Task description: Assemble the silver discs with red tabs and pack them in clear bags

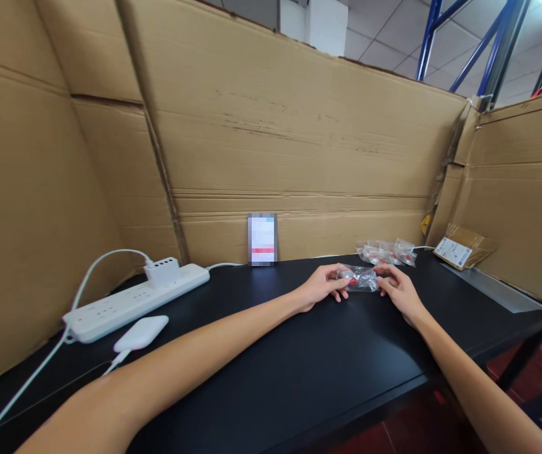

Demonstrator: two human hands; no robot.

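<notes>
A small clear plastic bag with something red inside lies stretched between my two hands, just above or on the black table. My left hand pinches the bag's left end, its thumb near the red part. At the other end, the fingertips of my right hand close on the bag's right edge. What the red item is, I cannot make out. Just behind my hands rests a pile of similar clear bags with red bits in them.
On the left are a white power strip with a plugged-in charger and a white rounded device on a cable. A blurred screen leans on the cardboard wall. A labelled brown package sits at right.
</notes>
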